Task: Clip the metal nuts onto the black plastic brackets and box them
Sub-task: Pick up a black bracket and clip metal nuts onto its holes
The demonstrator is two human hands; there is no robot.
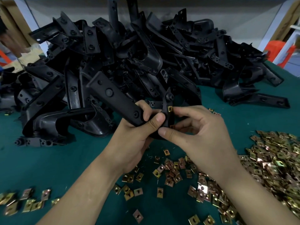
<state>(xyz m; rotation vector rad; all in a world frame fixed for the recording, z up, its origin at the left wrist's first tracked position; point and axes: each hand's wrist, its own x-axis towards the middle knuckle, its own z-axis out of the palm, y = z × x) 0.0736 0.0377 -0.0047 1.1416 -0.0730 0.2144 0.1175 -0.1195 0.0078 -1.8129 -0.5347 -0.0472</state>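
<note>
Loose nuts lie scattered just under our wrists on the green table cover, brassy little squares, and over to the right they thicken into a proper heap of nuts. Up above them, we have both hands on one bracket, held clear of the table, right in the middle of the view. Our left hand has it firmly: fingers curled over the far side of the long flat arm, thumb pressed across the near side, a closed grip with no slack showing. Our right hand works the curved end, thumb tucked under the lower edge, index finger reaching in over the top, the other fingers loosely bent behind it, so it is pinching the plastic rather than wrapping it. And look at that fingertip: it sits right beside a clipped nut, which is seated on the bracket's upper tab; whether the finger actually touches the metal we cannot tell. Behind our hands, the pile of brackets rises black and tangled across the back of the table, and an orange stool shows past its right edge.
</note>
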